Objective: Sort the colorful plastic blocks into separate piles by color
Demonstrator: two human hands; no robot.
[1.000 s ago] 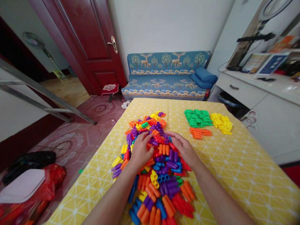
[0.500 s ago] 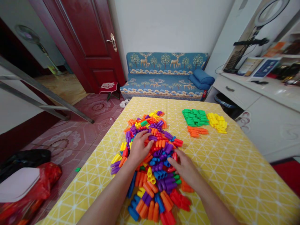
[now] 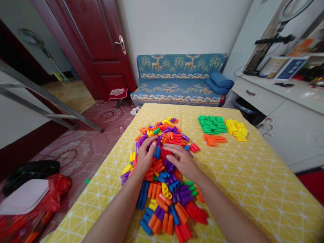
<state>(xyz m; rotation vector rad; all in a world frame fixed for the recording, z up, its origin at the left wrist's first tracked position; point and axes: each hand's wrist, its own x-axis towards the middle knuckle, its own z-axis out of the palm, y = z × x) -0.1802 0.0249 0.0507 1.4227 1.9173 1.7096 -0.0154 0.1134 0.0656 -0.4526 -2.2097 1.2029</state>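
A mixed heap of bullet-shaped plastic building blocks, in purple, orange, red, blue, yellow and green, spreads along the table. My left hand rests on the upper left of the heap, fingers apart, its thumb beside a blue block. From the right, my right hand reaches over the middle with fingers stretched toward the left one, above red and purple blocks. Neither hand visibly grips a block, though the blocks under the palms are hidden.
Right of the heap lie sorted groups of green blocks, yellow blocks and orange blocks on the yellow tablecloth. Beyond the table stands a blue sofa. A white cabinet is at right, a metal ladder at left.
My right hand has moved left and away from me across the heap, closer to my left hand. A blue block now shows beside the left thumb. The camera view shifts slightly.
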